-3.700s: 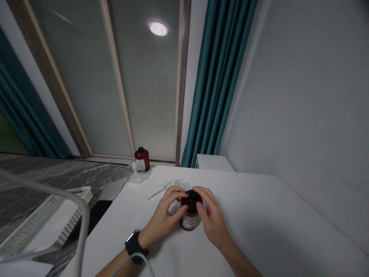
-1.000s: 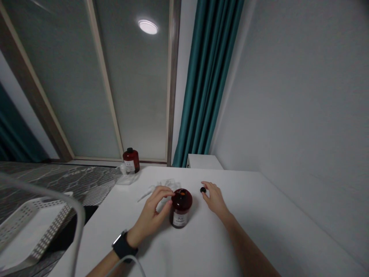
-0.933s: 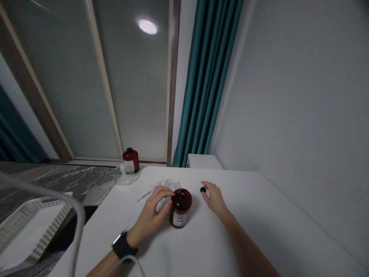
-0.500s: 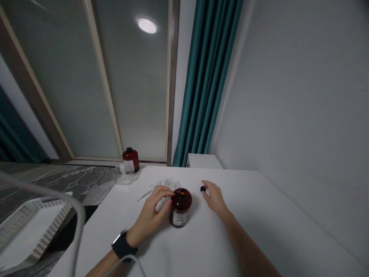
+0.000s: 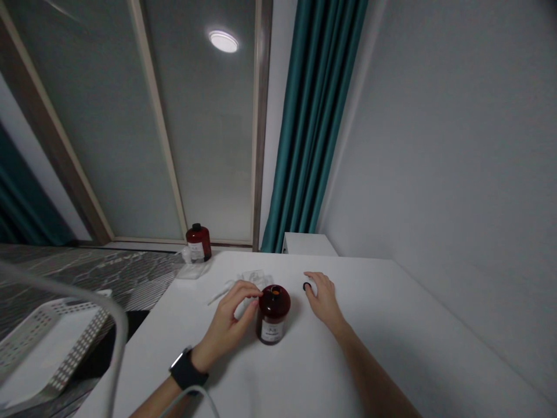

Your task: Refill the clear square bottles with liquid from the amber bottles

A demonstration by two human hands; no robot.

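A dark red bottle point(image 5: 272, 316) with a white label stands uncapped on the white table point(image 5: 391, 348). My left hand point(image 5: 230, 320) curls round its left side, thumb and fingers touching its shoulder. A watch sits on that wrist. The small black cap point(image 5: 306, 286) lies on the table to the bottle's right. My right hand point(image 5: 322, 298) rests flat beside the cap, its fingertips touching it.
A white pump tube and clear wrapping point(image 5: 243, 280) lie behind the bottle. A second capped red bottle point(image 5: 198, 243) stands on the far left ledge. A white perforated basket point(image 5: 47, 345) sits left of the table. Teal curtain point(image 5: 313, 128) and a grey wall are behind.
Since 3.7 s ago the cap has come off the bottle and been laid on the table to the right. In the last second both hands have hardly moved.
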